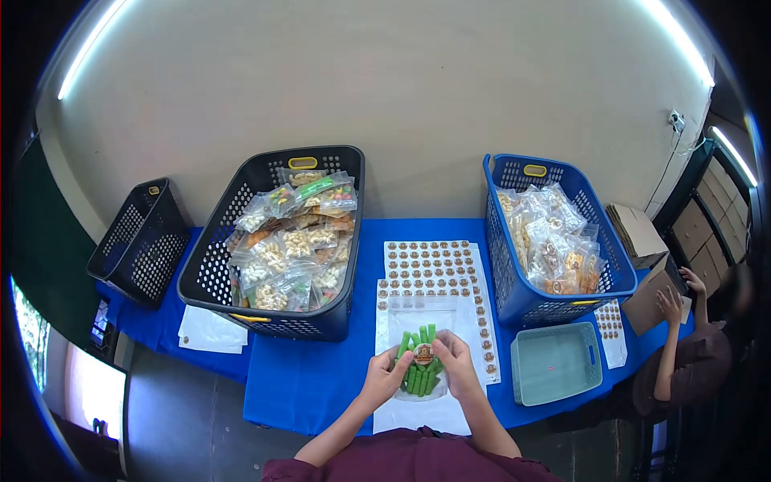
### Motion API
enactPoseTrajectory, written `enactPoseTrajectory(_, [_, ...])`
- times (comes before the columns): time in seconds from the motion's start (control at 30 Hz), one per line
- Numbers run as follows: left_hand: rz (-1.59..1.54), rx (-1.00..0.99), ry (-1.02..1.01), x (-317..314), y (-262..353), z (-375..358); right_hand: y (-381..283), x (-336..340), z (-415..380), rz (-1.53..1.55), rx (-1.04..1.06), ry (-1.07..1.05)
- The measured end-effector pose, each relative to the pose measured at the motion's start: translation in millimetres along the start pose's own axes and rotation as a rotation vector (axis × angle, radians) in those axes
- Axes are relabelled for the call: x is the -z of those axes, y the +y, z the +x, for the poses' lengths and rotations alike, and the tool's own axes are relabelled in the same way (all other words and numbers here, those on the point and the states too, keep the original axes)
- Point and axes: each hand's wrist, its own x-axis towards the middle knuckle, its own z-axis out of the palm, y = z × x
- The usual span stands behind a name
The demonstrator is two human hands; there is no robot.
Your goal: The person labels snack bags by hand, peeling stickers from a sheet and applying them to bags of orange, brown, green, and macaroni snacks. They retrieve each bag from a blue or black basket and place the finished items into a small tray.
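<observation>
A clear plastic bag of green stick snacks (418,381) is held upright between my hands at the front of the table. A round brown sticker (423,354) sits on its front. My left hand (384,376) grips the bag's left side, thumb near the sticker. On the right side my right hand (458,366) is closed on the same bag, its thumb also close to the sticker. Beneath the bag lie white sheets (430,269) printed with rows of round brown stickers.
A large black basket (325,325) of snack bags stands left, a blue basket (554,309) of bags right. A pale green tray (554,394) sits front right. At far left is another black basket (128,233). A co-worker's hands (679,293) touch a cardboard box (646,301).
</observation>
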Motion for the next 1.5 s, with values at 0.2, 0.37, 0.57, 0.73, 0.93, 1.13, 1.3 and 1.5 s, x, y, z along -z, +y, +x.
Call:
enactPoseTrajectory(0.2, [0.067, 0.015, -0.088, -4, 12, -2, -6, -6, -2, -0.117, -0.038, -0.015])
enactPoseTrajectory(0.37, [0.087, -0.001, -0.111, -1, 18, -2, -2, -12, -5, -0.091, 0.011, 0.059])
enactPoseTrajectory(0.57, [0.141, -0.050, -0.098, 2, 7, -6, 5, -13, -4, -0.026, -0.026, 0.095])
enactPoseTrajectory(0.73, [-0.008, 0.016, -0.006, 0, 8, -8, 2, -7, -3, -0.017, -0.017, 0.005])
enactPoseTrajectory(0.93, [0.072, 0.047, 0.034, 1, 9, -2, 0, -13, -12, -0.211, 0.047, 0.002])
enactPoseTrajectory(1.13, [0.099, -0.077, 0.057, 3, -1, -2, 1, -14, -14, -0.187, 0.036, 0.016])
enactPoseTrajectory(1.3, [0.194, -0.046, 0.062, 5, 8, -3, -2, -18, -15, -0.271, 0.085, -0.012])
enactPoseTrajectory(1.5, [0.149, -0.026, 0.004, 6, 9, -2, -4, -13, -15, -0.326, 0.061, -0.033])
